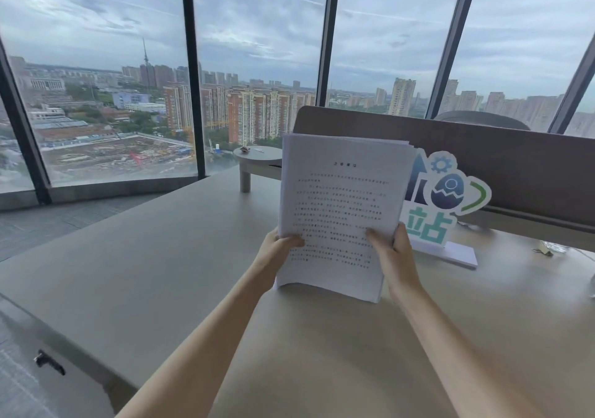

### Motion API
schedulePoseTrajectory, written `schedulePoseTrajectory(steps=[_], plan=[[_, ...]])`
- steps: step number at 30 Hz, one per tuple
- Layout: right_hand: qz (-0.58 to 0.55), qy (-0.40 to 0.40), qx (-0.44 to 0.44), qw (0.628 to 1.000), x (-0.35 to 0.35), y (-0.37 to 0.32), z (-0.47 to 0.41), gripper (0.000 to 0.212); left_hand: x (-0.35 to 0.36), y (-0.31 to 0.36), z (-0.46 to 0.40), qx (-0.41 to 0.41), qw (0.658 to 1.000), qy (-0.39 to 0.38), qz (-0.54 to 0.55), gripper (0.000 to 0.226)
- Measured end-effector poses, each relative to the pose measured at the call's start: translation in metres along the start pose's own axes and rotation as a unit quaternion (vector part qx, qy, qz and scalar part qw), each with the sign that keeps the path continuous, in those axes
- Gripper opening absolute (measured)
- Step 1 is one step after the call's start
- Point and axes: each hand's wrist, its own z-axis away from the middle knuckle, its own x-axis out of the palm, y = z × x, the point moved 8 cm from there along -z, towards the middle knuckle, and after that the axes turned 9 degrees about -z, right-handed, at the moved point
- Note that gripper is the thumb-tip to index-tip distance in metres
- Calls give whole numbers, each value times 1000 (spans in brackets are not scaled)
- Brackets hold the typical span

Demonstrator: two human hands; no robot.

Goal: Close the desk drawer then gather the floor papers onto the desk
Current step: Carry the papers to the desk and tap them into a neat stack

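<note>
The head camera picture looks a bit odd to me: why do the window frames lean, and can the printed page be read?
Head view: the wide-angle lens bends the window frames outward, so they lean. Soft overcast daylight from the windows, no hard shadows on the desk. The paper stack, held upright by the left hand and right hand, shows text too blurred to read.

Two bare forearms reached up from the bottom edge of the view, slim and long, with no sleeve showing anywhere along them. The left hand [279, 246] wore no ring, watch or glove, and its wrist was uncovered. The right hand [395, 247] was likewise bare, with no band at the wrist. The fingernails looked short and plain, though blur hid finer detail.
</note>
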Motion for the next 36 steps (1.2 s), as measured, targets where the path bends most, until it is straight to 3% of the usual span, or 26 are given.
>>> schedulePoseTrajectory(steps=[3, 9, 15, 26, 29, 32, 36], plan=[[13, -3, 8, 1000, 1, 12, 3, 33, 8, -5, 2, 6, 1000, -7, -21, 16], [29, 11, -33, 999, -2, 5, 9, 29, 7, 0, 4, 18, 999, 27, -9, 27], [44, 12, -19, 999, -8, 26, 22, 31, 6, -15, 16, 13, 999, 41, -23, 16], [148, -5, 56, 987, 5, 36, 24, 27, -11, -26, 34, -9, 997, 58, -52, 29], [182, -20, 80, 980, 20, 46, 21, 32, -36, -22, 40, 3, 991, 122, -60, 24], [165, -10, 126, 978, 38, 55, 23, 28, -69, -32, 40, -37, 975, 208, -74, 31], [144, -3, 168, 975, 67, 61, 33, 26, -102, -33, 48, -57, 959, 254, -110, 8]])
